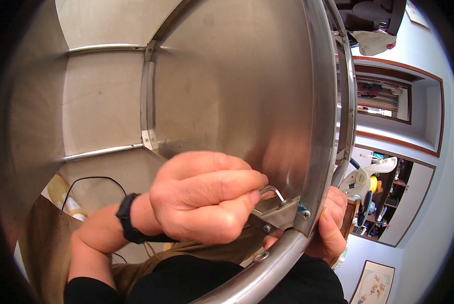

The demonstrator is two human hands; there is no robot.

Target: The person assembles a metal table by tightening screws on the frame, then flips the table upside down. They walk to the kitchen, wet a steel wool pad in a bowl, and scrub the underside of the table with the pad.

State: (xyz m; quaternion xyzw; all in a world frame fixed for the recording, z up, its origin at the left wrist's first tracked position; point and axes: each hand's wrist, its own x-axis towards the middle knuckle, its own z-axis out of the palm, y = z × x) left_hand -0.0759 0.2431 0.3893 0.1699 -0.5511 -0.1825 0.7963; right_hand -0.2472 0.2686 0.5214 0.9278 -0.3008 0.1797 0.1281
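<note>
Just right of the frame's centre, a small bent metal key [272, 191] pokes from the left hand [206, 197], which is clenched around it with knuckles up and a black wristband [128, 218] behind. Its tip meets a bracket [280, 215] on the steel stool frame [323, 126]. At lower right, the right hand [333, 225] grips the frame's rim from behind.
</note>
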